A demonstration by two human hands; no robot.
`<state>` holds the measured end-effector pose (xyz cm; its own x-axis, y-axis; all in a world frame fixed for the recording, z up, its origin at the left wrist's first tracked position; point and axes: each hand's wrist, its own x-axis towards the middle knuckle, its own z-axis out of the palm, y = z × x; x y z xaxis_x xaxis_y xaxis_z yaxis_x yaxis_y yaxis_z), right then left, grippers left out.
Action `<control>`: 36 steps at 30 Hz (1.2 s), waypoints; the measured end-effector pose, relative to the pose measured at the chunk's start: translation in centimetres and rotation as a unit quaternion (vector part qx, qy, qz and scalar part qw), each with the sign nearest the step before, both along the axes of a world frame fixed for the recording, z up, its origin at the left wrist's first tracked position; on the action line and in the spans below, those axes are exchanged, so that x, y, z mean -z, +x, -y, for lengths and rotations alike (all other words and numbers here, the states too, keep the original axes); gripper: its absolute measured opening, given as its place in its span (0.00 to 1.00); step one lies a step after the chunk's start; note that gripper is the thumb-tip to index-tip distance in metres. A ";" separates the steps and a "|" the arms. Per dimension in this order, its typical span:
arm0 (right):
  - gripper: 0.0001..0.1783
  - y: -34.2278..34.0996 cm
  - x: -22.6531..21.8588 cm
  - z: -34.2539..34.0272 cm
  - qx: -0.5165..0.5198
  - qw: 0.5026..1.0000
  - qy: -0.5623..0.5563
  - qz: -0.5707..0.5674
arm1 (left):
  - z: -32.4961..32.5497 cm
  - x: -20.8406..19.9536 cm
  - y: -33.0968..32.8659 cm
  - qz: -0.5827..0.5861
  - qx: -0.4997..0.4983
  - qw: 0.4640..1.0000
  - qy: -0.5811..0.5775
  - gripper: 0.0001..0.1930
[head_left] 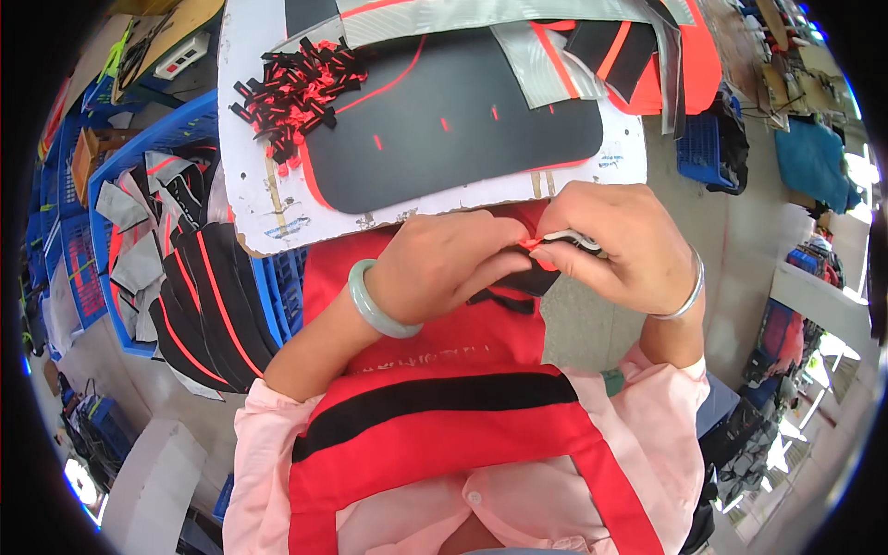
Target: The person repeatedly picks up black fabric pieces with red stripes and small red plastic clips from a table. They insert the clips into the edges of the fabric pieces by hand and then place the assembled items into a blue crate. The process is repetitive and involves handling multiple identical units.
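Note:
Close together in front of the board, both hands are pinched over a small black and red fabric piece (536, 262). My left hand (444, 266), with a pale green bangle at the wrist, grips it between thumb and fingertips. In the closed fingers of my right hand (634, 245) lies a slim, pale curved object (577, 241); its kind is partly hidden by the fingers. Just beyond the hands, a black panel (435, 125) with red edging and short red marks lies on the white board (268, 227). A pile of small black and red pieces (301, 92) rests at the panel's left.
Silvery grey strips (536, 69) with red lines lie across the panel's far right. On the left, a blue basket (139, 148) holds grey and black pieces, with black red-striped strips (208, 305) hanging over its side. Another blue basket (698, 148) stands on the floor at right.

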<state>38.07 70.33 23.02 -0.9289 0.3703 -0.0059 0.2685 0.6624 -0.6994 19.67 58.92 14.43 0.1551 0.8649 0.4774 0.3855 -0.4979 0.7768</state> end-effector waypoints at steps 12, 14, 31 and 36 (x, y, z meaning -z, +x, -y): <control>0.06 0.2 4.5 2.6 -0.065 0.995 -0.077 -0.029 | 2.1 1.8 -1.1 -0.032 0.072 0.997 0.013 0.11; 0.06 0.3 5.1 3.0 -0.046 0.995 -0.077 -0.047 | 2.0 2.0 -1.1 -0.047 0.070 0.996 0.020 0.10; 0.29 23.6 29.9 6.3 0.653 0.743 -0.062 0.132 | 5.0 3.5 -2.5 0.126 -0.085 0.986 -0.061 0.11; 0.42 17.5 34.6 12.3 0.627 0.402 -0.665 -0.044 | 10.6 4.1 -6.0 0.243 -0.273 0.913 -0.181 0.04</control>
